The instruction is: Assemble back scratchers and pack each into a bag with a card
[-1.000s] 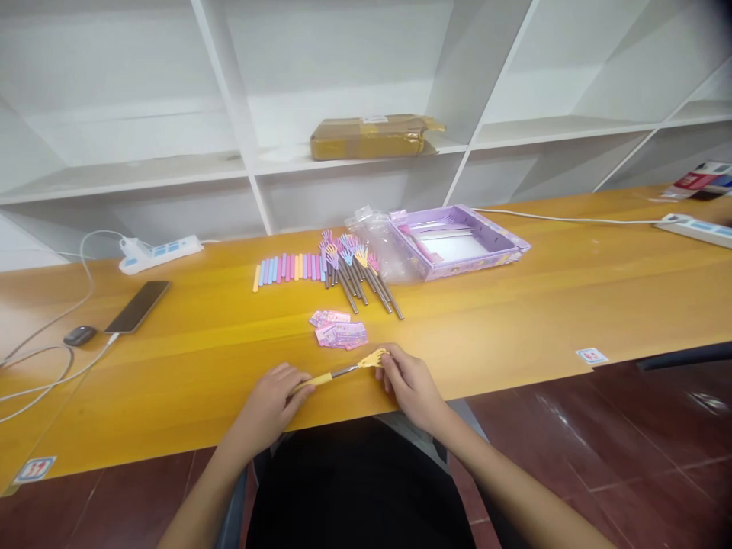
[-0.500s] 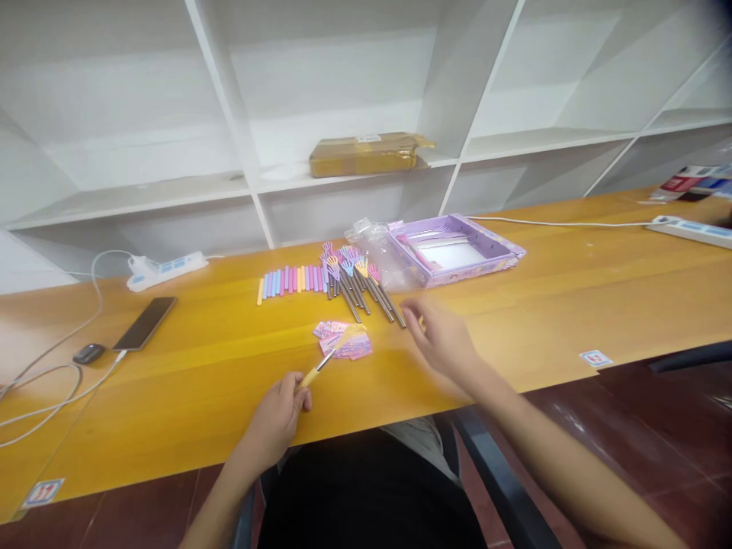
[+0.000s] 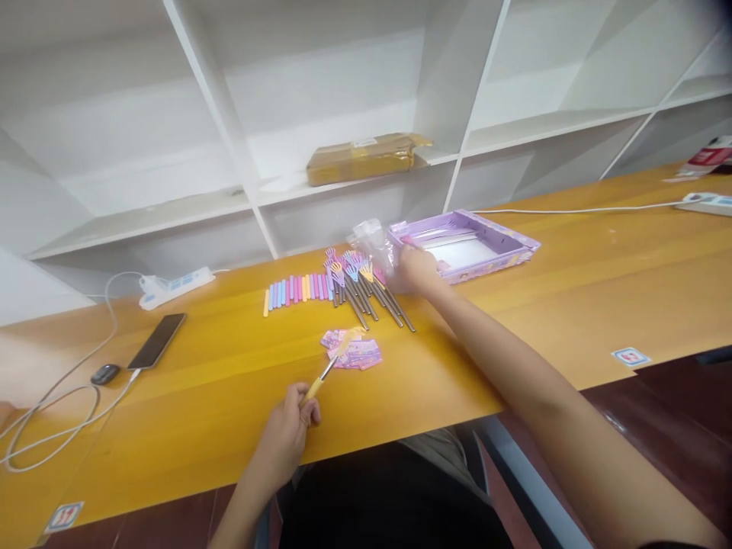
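My left hand (image 3: pixel 293 423) is closed round the yellow handle of a back scratcher (image 3: pixel 325 374). Its steel shaft slants up and away, and the yellow hand-shaped head lies over a small pile of pink and purple cards (image 3: pixel 360 354). My right hand (image 3: pixel 416 267) is stretched far forward, at the clear plastic bags (image 3: pixel 373 242) and the near left corner of a purple box (image 3: pixel 486 267). Its fingertips are hidden, so I cannot tell if they grip anything. Just left of it, back scratcher heads with metal rods (image 3: pixel 371 293) lie heaped.
A row of coloured handle tubes (image 3: pixel 297 288) lies left of the heap. Further left are a phone (image 3: pixel 157 341) on a cable, a small black case (image 3: pixel 105 374) and a power strip (image 3: pixel 177 287). A taped carton (image 3: pixel 360 160) sits on the white shelf behind.
My right hand has let go of the yellow scratcher head and moved forward to the bags and box. My left hand keeps the scratcher, now tilted to point away from me.
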The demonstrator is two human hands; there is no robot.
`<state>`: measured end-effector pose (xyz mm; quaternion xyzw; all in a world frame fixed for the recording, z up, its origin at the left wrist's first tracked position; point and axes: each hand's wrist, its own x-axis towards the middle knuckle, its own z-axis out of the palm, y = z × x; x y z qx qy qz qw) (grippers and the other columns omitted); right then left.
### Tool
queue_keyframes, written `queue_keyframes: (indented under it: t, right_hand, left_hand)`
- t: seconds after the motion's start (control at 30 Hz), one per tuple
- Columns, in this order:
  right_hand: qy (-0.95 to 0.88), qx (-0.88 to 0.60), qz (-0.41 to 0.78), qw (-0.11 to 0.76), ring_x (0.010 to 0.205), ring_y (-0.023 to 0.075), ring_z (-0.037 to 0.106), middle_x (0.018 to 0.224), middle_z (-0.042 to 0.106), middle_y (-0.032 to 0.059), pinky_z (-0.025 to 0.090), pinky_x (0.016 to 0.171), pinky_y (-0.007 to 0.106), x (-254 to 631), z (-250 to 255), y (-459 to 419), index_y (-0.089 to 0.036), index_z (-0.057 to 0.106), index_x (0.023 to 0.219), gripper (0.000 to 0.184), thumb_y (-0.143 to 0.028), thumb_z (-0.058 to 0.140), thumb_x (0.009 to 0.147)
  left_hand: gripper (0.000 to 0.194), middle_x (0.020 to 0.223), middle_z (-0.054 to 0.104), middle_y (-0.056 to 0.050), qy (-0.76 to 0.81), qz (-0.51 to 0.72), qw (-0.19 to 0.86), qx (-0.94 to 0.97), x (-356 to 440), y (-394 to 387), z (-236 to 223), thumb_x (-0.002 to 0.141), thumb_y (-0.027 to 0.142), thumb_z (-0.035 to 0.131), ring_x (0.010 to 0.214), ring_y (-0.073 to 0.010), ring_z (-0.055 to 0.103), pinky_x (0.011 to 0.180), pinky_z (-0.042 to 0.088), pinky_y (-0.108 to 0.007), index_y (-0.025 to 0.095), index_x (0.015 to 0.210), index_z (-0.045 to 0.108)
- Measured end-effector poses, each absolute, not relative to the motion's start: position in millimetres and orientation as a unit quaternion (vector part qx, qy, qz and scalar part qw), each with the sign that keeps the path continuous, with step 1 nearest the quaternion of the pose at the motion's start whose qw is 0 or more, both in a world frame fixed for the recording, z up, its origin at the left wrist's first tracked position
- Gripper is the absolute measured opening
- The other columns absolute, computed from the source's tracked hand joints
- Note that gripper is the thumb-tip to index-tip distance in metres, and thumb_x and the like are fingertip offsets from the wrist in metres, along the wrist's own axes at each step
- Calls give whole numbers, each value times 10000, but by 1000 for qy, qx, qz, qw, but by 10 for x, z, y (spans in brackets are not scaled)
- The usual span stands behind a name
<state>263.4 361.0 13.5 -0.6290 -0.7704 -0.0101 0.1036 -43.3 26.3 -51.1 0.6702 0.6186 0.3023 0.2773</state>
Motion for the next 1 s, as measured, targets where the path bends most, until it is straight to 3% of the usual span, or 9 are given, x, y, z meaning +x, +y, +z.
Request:
queue_keyframes:
  t: [0.17,0.37,0.5,0.57,0.67,0.77,0.83,0.9,1.0]
  right_hand:
    - [-735,-667,-26,119,1141,315,680,1203,728,291,478,983,394,2876,264,3587,0,620,1427,416,-149,429,1090]
    - [-720,-672,-69,155,1305,402,605,1308,672,331,477,1007,426,3009,376,3461,-12,803,1138,340,-115,496,1036]
    - [-699,-685,-60,196,1074,369,728,1170,745,304,520,879,424,3130,581,3390,-43,813,1119,343,-185,504,1071]
    - [-687,-681,-39,253,968,328,758,1071,788,243,534,842,407,3222,728,3280,-90,802,1124,305,-197,521,1077]
    - [-685,-620,33,382,753,205,739,918,804,93,550,758,320,3276,876,2910,-184,759,1133,214,-257,563,1085]
    - [-699,-485,206,483,566,149,628,742,720,9,501,571,263,3059,779,2249,-215,704,1091,240,-445,640,1069]
    - [-705,-400,353,468,520,136,570,654,642,-37,475,519,248,2760,561,1725,-228,648,1044,321,-548,641,1059]
    - [-700,-345,468,415,575,136,611,689,661,-33,489,561,247,2416,284,1258,-231,593,995,339,-559,604,1083]
    - [-711,-307,516,366,635,142,626,738,672,-22,473,613,260,2016,-72,834,-232,556,977,329,-535,598,1097]
  left_hand:
    - [211,1019,714,-44,585,382,273,661,-443,275,-621,1156,428,379,664,-180,594,657,537,-356,278,1295,328]
    - [130,1063,712,-43,572,409,268,658,-423,292,-669,1145,384,407,650,-163,579,632,523,-342,278,1196,351]
    - [101,977,686,-26,581,413,265,649,-425,271,-677,1138,367,407,653,-164,564,639,510,-326,267,1126,413]
    - [125,939,656,-21,586,389,261,662,-440,261,-647,1140,341,402,687,-171,568,675,509,-323,254,1118,490]
    - [241,945,610,-37,577,348,238,700,-460,258,-523,1135,299,386,763,-199,580,739,510,-339,248,1127,622]
    - [324,1062,636,-80,575,339,241,705,-448,252,-365,1140,315,382,927,-243,637,873,526,-380,256,1151,700]
    - [301,1117,675,-90,578,345,271,688,-405,228,-295,1141,379,440,1054,-275,657,981,514,-408,260,1161,716]
    - [298,1130,707,-88,565,354,311,677,-333,191,-278,1116,468,523,1117,-299,660,1037,498,-424,259,1183,724]
    - [372,1110,739,-87,539,386,359,657,-198,158,-331,1050,572,632,1085,-305,675,1004,512,-408,236,1165,744]
